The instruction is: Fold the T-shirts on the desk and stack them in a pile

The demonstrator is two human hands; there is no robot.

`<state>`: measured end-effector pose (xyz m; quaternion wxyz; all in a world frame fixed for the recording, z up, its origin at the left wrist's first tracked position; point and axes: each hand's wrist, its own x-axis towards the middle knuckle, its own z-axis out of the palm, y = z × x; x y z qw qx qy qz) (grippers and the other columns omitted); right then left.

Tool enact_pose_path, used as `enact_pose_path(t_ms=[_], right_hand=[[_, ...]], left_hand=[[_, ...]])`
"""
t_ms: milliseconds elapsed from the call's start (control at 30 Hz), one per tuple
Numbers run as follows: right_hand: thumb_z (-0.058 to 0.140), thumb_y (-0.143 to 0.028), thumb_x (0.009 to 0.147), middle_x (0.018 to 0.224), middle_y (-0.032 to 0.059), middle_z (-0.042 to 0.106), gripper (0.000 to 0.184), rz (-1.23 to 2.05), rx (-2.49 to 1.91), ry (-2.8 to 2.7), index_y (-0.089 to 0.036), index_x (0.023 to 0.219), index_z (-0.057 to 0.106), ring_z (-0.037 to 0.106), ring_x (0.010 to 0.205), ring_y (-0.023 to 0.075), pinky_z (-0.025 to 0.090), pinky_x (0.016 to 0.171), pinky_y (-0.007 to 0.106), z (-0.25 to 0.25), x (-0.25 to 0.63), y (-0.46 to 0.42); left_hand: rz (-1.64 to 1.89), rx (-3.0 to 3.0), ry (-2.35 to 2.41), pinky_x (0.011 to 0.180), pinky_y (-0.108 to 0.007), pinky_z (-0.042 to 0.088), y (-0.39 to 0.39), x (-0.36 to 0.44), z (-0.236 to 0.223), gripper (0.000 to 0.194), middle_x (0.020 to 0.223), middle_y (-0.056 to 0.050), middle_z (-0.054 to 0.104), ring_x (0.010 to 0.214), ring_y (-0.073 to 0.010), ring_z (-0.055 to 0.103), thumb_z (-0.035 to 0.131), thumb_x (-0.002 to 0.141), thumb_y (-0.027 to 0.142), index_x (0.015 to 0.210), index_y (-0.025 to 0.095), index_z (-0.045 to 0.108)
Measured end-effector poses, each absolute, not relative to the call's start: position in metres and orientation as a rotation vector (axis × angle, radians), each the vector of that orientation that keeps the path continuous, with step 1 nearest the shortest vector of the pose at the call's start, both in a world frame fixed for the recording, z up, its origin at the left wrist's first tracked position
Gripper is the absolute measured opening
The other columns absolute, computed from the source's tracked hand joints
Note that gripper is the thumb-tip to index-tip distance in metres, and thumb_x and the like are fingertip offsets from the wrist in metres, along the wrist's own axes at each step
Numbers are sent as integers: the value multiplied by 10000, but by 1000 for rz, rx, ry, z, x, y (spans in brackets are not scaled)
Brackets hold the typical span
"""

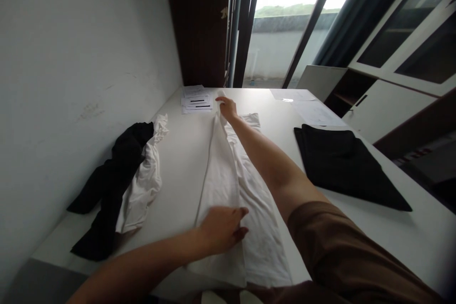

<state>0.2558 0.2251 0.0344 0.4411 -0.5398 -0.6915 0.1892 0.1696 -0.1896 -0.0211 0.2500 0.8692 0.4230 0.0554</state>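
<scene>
The long white cloth garment (223,171) lies before you on the smooth white table (181,161); your left hand (223,230) spreads loosely over its near half; your right hand (228,107) meets its far end, grip unclear; it should handle light and limp, so hold end corners.

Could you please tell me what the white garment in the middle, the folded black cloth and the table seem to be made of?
White garment: matte, soft fabric, perhaps cotton; it wrinkles and creases.
Folded black cloth: matte fabric, fibre unclear; it bends into soft folds.
Table: smooth, slightly shiny top, perhaps laminate; it catches window light.
</scene>
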Motion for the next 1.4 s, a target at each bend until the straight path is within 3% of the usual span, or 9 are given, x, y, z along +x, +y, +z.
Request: enact_pose_path(t_ms=[133, 300, 433, 533, 667, 833, 1067, 1233, 1400], right_hand=[[444, -140, 871, 1159, 68, 730, 440, 426, -1464, -1537, -166, 1205, 729, 650, 1074, 212, 491, 1018, 339, 31, 293, 237], [518, -291, 935, 1257, 87, 689, 410, 532, -1912, -1413, -210, 1321, 628, 649, 1116, 217, 500, 990, 314, -10, 376, 227], [638, -409, 886, 1303, 169, 634, 556, 512, -2071, -1436, -175, 1384, 554, 638, 1145, 281, 506, 972, 354, -40, 396, 203], [636, -491, 888, 1362, 194, 567, 613, 379, -2134, -1537, -203, 1416, 519, 633, 1152, 303, 506, 956, 367, -49, 390, 192], [620, -370, 905, 1251, 163, 638, 487, 371, -2155, -1688, -229, 1365, 546, 646, 1121, 311, 507, 925, 378, -50, 380, 189], [491, -205, 953, 1135, 122, 700, 324, 362, -2102, -1545, -226, 1266, 571, 671, 1037, 259, 499, 884, 329, -47, 390, 192], [484, -329, 991, 1159, 194, 690, 361, 452, -2179, -1275, -158, 1303, 543, 677, 1041, 275, 513, 845, 332, -44, 418, 185], [606, -494, 911, 1153, 191, 696, 579, 329, -2216, -1530, -171, 1382, 512, 669, 1071, 323, 520, 884, 400, -51, 401, 171], [595, -188, 849, 1127, 129, 716, 311, 365, -2119, -1675, -214, 1139, 705, 670, 1045, 267, 506, 900, 347, -54, 393, 172]], left_hand=[[247, 2452, 1095, 909, -429, 487, -193, 169, -21, 502, 1098, -127, 694, 1031, -293, 649, 481, 1014, 535, 1379, 193, 530], [248, 2602, 1085, 928, -419, 472, -196, 174, -19, 290, 1078, -79, 656, 1056, -270, 578, 623, 931, 339, 1199, 230, 607], [268, 2643, 1096, 954, -426, 465, -198, 176, -19, 237, 1083, -65, 626, 1067, -258, 547, 654, 903, 328, 1114, 230, 608], [364, 2618, 1121, 1079, -454, 410, -199, 174, -22, 290, 1212, -80, 599, 1198, -270, 509, 667, 901, 340, 1160, 231, 599], [418, 2612, 1075, 1223, -514, 257, -198, 173, -28, 470, 1466, -114, 483, 1395, -311, 385, 695, 882, 384, 1299, 224, 548], [420, 2605, 1082, 1184, -498, 325, -198, 172, -27, 370, 1459, -105, 495, 1371, -309, 417, 661, 898, 330, 1246, 234, 580], [404, 2628, 1056, 1183, -495, 332, -199, 171, -24, 356, 1442, -98, 512, 1362, -306, 431, 632, 916, 308, 1259, 230, 570], [408, 2616, 1056, 1193, -497, 322, -199, 172, -24, 361, 1445, -97, 514, 1369, -301, 430, 629, 922, 319, 1267, 234, 569], [404, 2611, 1050, 1197, -509, 314, -199, 171, -22, 357, 1438, -99, 523, 1371, -300, 432, 632, 921, 318, 1262, 230, 576]])
